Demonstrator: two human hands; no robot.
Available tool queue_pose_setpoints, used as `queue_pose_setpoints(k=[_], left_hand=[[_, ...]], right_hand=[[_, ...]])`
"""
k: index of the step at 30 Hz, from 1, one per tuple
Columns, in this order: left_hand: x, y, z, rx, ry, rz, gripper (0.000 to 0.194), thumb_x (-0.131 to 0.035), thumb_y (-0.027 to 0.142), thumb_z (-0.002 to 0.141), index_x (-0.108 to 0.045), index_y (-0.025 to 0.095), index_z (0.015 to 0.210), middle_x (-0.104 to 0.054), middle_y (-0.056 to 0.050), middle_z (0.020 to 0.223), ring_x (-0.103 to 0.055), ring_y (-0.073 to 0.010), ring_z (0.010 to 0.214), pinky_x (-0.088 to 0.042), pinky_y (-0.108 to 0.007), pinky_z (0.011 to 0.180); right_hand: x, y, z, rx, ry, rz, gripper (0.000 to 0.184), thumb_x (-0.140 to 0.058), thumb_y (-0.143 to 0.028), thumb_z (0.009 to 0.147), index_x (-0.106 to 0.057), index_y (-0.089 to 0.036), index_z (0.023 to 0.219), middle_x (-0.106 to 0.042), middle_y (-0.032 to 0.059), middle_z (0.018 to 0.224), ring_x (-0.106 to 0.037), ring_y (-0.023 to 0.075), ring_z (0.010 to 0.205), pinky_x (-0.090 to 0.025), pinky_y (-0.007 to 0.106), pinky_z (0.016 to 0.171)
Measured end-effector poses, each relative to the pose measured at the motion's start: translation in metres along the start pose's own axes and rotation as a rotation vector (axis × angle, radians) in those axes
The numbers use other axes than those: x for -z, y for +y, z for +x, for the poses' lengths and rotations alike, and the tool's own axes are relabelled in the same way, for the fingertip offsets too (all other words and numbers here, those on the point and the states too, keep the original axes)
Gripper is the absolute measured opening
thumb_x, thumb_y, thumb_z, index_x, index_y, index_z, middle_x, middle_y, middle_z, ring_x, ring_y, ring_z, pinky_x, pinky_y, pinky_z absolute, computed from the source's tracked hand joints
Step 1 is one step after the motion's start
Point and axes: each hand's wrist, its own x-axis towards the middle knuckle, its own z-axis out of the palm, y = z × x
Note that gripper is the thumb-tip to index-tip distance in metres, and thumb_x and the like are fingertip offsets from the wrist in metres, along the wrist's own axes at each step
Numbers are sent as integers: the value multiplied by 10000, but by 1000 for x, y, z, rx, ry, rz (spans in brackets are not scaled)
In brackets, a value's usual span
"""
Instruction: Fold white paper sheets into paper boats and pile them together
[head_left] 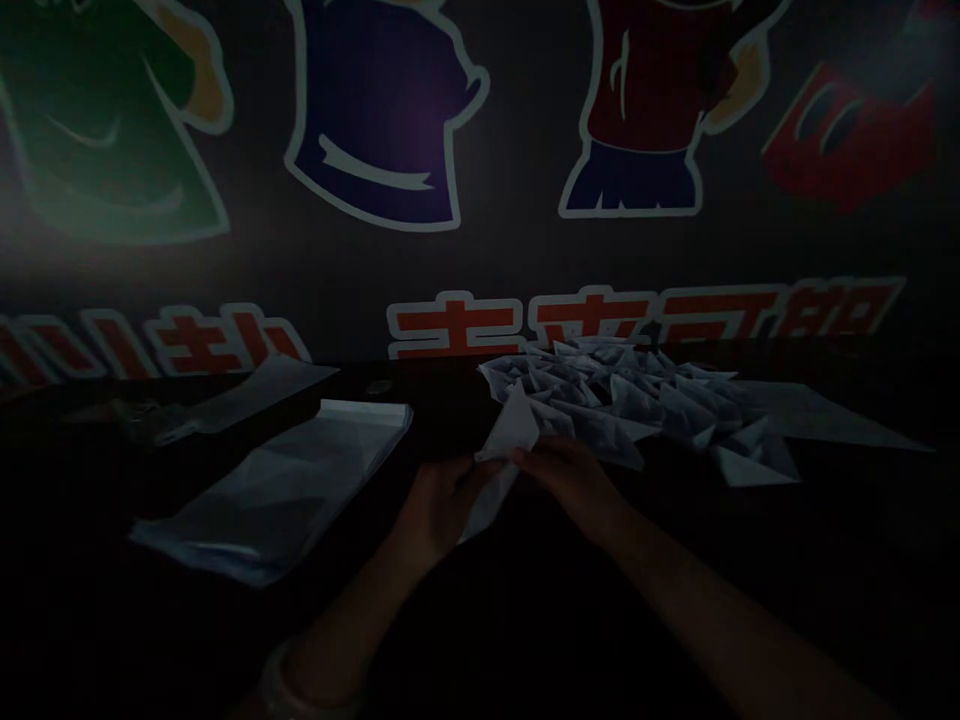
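Note:
In dim light, a partly folded sheet of white paper (511,422) is held up between my two hands, its pointed tip facing away from me. My left hand (439,497) pinches its left edge, the thumb lying on the paper. At the right edge, my right hand (570,480) grips it with thumb and fingers closed. The paper's lower part hangs below the fingers. Just beyond my right hand lies a heap of folded white paper pieces (626,395), many with pointed corners.
A stack of white paper sheets (281,485) lies to the left. Behind it are another pale sheet (262,390) and a crumpled clear thing (161,420). A flat sheet (832,415) lies right of the heap. A wall with painted cartoon figures (382,110) rises behind the dark table.

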Motion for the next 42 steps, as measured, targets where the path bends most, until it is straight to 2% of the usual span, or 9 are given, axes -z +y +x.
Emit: queue_pose_setpoints(k=[3,6,11,15,20,27,32,38,42], left_hand=[[1,2,1,65,-68,-109,392,-588,521,805,-677,142,757,-591,25,624,-492,-123,563,-333,-224,501],[0,4,1,103,-157,-250,368,-714,453,704,-707,145,905,-670,7,757,-569,-151,649,-404,-234,573],[-3,2,2,257,-194,-370,295,-722,405,692,-696,133,805,-650,10,655,-544,-123,560,-383,-228,531],[-3,11,2,332,-232,-462,260,-720,357,669,-678,118,761,-653,-15,614,-551,-121,508,-404,-238,510],[-2,15,0,293,-260,-451,233,-710,350,674,-654,133,737,-639,-1,573,-539,-113,467,-395,-227,477],[3,9,2,212,-357,-314,274,-728,388,685,-706,139,798,-683,-10,690,-566,-123,566,-393,-220,532],[6,10,5,273,-361,-317,318,-768,361,633,-708,145,859,-672,4,688,-563,-130,558,-389,-224,529],[9,9,1,236,-354,-312,287,-758,303,620,-684,144,847,-665,17,706,-573,-139,608,-397,-220,551],[10,5,-1,192,-331,-237,359,-765,330,613,-683,143,908,-658,18,728,-568,-144,626,-390,-223,552]], right_hand=[[-2,-4,-2,-47,14,-37,308,-773,-470,645,-676,-178,652,-669,34,678,-622,176,619,-509,343,629],[-4,-8,-3,-27,77,-106,331,-771,-469,636,-630,-176,578,-626,6,590,-581,151,561,-453,298,567],[-4,-6,-3,43,145,-270,379,-729,-469,681,-547,-196,491,-500,-40,470,-434,104,461,-295,262,472],[-5,-4,-3,62,179,-292,373,-726,-451,675,-544,-202,466,-480,-43,450,-419,108,463,-281,268,475],[-5,-1,-3,73,199,-192,371,-723,-482,687,-570,-202,498,-519,-37,481,-456,124,490,-315,274,497],[1,0,0,78,237,-57,324,-725,-488,707,-679,-186,596,-638,14,586,-567,178,566,-421,318,575],[4,-4,3,73,251,69,288,-757,-462,673,-695,-185,625,-672,26,636,-603,200,624,-458,331,604],[4,-4,2,96,214,-60,330,-740,-490,679,-674,-181,582,-624,8,571,-563,174,563,-423,305,552],[7,1,2,145,215,-210,351,-718,-495,712,-658,-185,557,-590,-6,534,-526,152,524,-385,289,523]])
